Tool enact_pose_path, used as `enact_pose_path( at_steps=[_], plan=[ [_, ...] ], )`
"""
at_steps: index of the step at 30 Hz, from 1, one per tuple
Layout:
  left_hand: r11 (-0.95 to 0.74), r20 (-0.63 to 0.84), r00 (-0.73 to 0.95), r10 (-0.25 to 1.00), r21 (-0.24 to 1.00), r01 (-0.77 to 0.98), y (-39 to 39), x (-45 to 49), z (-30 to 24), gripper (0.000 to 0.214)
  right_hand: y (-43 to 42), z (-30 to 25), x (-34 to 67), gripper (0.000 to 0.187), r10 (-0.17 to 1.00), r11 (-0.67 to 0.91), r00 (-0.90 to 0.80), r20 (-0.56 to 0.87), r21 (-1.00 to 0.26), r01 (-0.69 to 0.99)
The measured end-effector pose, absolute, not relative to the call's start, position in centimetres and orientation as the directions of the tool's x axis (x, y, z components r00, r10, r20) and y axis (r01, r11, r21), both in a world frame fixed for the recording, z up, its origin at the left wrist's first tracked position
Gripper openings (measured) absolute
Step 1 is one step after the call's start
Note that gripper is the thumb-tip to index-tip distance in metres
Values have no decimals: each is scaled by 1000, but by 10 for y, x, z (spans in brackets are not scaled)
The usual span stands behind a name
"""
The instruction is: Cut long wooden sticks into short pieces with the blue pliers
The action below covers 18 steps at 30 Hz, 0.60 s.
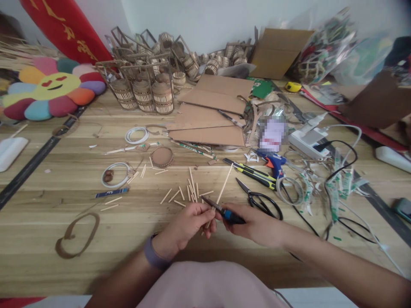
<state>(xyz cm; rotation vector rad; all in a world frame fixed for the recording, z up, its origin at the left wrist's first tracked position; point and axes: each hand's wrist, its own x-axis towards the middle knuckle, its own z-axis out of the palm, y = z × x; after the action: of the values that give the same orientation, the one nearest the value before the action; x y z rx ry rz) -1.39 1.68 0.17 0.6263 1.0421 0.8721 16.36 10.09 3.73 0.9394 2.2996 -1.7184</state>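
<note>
My left hand is closed, pinching a thin wooden stick that slants up and to the right. In my right hand is a knife with a blue and black handle. Its dark blade crosses the stick close to my left fingertips; how deep it bites, I cannot tell. Several short cut stick pieces lie scattered on the table just beyond my hands. Black-handled scissors rest to the right, near my right wrist.
Yellow-black cutters, a blue glue gun and a tape roll lie right of my hands. Cardboard sheets and small bamboo baskets stand farther back. Cables trail around a power strip. A brown coiled strip lies left.
</note>
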Motion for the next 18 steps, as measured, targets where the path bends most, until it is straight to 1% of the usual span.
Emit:
enact_pose_path(
  at_steps=[3,6,8,11,13,14,16,18],
  plan=[
    [523,-468,237,851,798,-299,16,-14,1,43,99,37,163,19,420,220,-806,-418,-815,537],
    [519,-469,226,853,802,-295,16,-14,0,42,98,37,162,22,435,245,-803,-409,-804,542],
    [509,-462,217,860,807,-300,16,-14,1,41,99,37,163,20,434,243,-812,-390,-817,522],
    [468,-427,193,883,817,-335,18,-17,6,41,101,39,166,15,413,198,-839,-354,-865,462],
    [410,-388,135,912,841,-354,20,-20,9,38,102,40,168,12,419,180,-841,-343,-876,448],
    [379,-373,89,924,856,-351,21,-22,10,36,102,39,170,12,452,198,-827,-333,-867,458],
    [343,-359,4,933,887,-309,23,-26,10,34,100,35,172,15,589,301,-766,-257,-810,503],
    [353,-368,-23,930,906,-234,23,-27,8,35,98,30,171,19,714,450,-696,-76,-711,540]
  ],
)
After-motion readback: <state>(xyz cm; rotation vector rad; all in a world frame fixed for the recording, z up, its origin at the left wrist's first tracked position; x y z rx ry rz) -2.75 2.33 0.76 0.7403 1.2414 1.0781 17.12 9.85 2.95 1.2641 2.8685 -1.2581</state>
